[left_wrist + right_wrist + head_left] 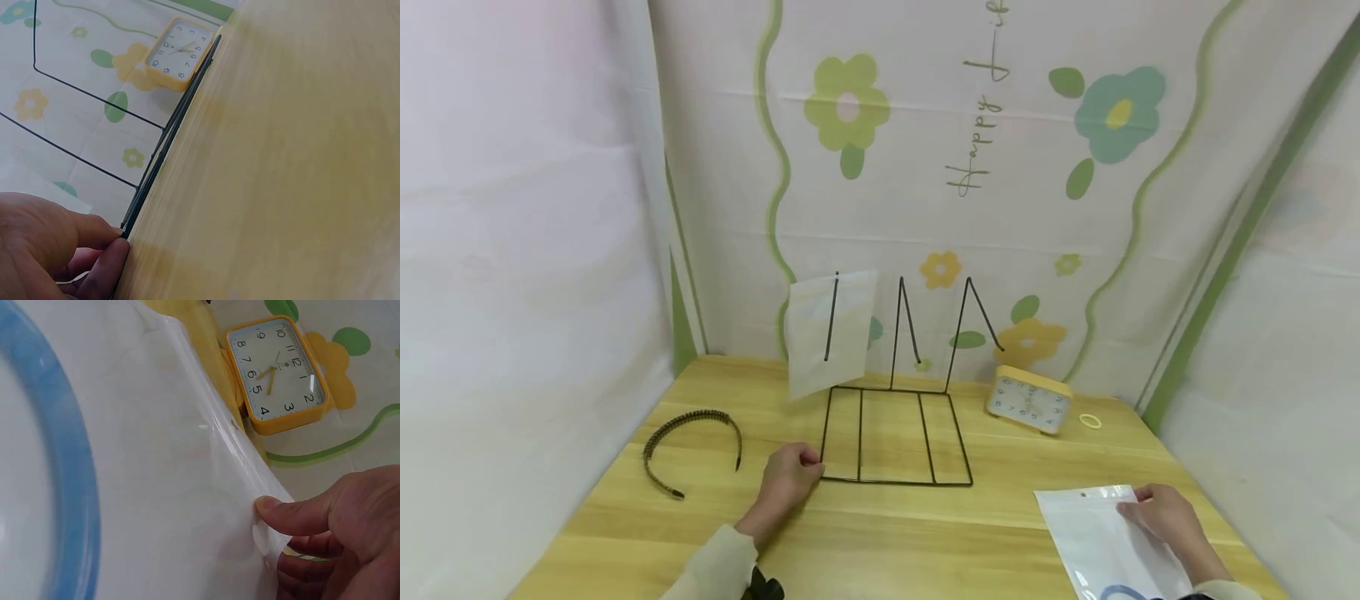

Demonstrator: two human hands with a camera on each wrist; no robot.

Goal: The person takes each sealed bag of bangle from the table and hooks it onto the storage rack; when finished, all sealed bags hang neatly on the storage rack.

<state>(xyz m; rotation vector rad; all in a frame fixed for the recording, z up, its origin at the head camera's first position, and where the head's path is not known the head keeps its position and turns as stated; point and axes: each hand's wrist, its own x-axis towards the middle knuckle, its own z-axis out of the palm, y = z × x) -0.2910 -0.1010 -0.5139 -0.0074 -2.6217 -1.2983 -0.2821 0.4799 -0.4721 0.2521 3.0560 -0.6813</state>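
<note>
At the table's middle, a black wire rack (895,482) with peaked upright dividers stands on the wood. My left hand (787,479) pinches its near left corner between thumb and fingers, as the left wrist view shows close up. A white plastic bag (808,333) stands upright at the rack's leftmost divider. On the right, my right hand (1168,517) pinches the top edge of another white zip bag (1093,533) near its corner. A blue ring-shaped band (69,444) shows on this bag's lower part, partly cut off by the head view's bottom edge.
A yellow-framed alarm clock (1028,402) stands right of the rack, with a small pale yellow ring (1090,421) beside it. At the left lies a dark, coiled-looking headband (700,414). Floral fabric (910,167) hangs behind the table, with white cloth on both sides.
</note>
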